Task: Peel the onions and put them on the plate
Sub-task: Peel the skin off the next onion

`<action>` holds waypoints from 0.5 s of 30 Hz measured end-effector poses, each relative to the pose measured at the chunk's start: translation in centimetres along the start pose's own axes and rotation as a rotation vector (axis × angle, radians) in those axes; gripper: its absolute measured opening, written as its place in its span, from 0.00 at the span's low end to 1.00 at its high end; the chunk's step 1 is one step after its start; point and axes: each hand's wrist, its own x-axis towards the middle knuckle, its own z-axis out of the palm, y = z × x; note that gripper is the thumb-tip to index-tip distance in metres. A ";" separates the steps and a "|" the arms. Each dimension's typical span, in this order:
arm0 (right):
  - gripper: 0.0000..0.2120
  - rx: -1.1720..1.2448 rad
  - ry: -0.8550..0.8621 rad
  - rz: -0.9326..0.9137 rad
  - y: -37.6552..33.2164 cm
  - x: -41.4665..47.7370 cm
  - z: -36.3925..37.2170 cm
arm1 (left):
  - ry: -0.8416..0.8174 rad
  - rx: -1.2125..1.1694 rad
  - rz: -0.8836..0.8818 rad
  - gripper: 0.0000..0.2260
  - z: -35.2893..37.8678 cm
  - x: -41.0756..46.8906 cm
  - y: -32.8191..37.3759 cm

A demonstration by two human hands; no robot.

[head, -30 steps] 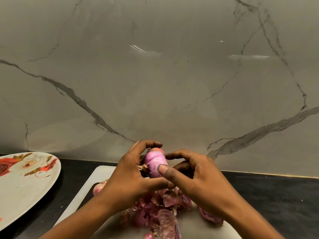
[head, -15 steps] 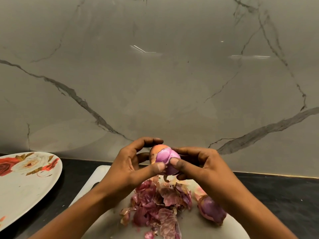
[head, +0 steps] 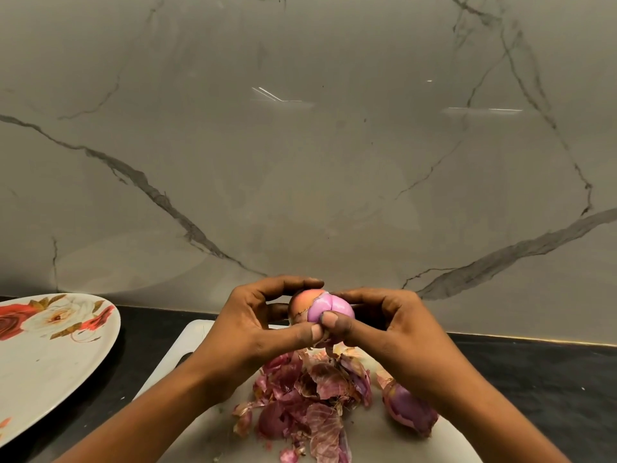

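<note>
Head view: two onions. One half-peeled onion (head: 329, 307) is held above the cutting board (head: 200, 332), with left hand (head: 253, 325) and right hand (head: 384, 325) both in a closed grip on it, thumbs pinching skin. The second onion (head: 409, 409) lies near the board's right edge, beside one peel pile (head: 310, 392). One plate (head: 50, 369) sits left of the board across a worktop (head: 534, 379) strip. There is wider worktop right of the board.

Two onions (head: 330, 305) (head: 404, 406), one plate (head: 50, 362), one board (head: 197, 340)

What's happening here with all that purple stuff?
A person is peeling an onion, gripping it with the left hand and right hand above a white board. Part of it still wears brown skin. Torn skins lie piled on the board, with another onion beside them. The flowered plate at the left shows no onions yet.
</note>
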 end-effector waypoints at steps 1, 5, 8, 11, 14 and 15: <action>0.17 0.017 -0.005 -0.004 -0.1 0.0 0.0 | 0.002 -0.020 -0.010 0.24 0.0 0.0 0.0; 0.14 0.078 -0.028 -0.014 -0.4 -0.1 -0.2 | 0.000 -0.099 -0.046 0.23 0.1 -0.1 0.3; 0.14 0.074 -0.040 -0.016 -0.4 0.0 -0.3 | 0.002 -0.128 -0.050 0.24 0.1 -0.1 0.4; 0.14 0.073 -0.022 -0.025 -0.4 0.0 -0.4 | 0.002 -0.169 -0.055 0.26 0.0 -0.2 0.6; 0.12 0.061 -0.008 -0.021 -0.4 -0.1 -0.2 | 0.006 -0.169 -0.063 0.26 0.1 -0.2 0.7; 0.10 0.055 -0.006 -0.021 -0.4 -0.1 -0.1 | 0.008 -0.158 -0.065 0.27 0.1 -0.2 0.6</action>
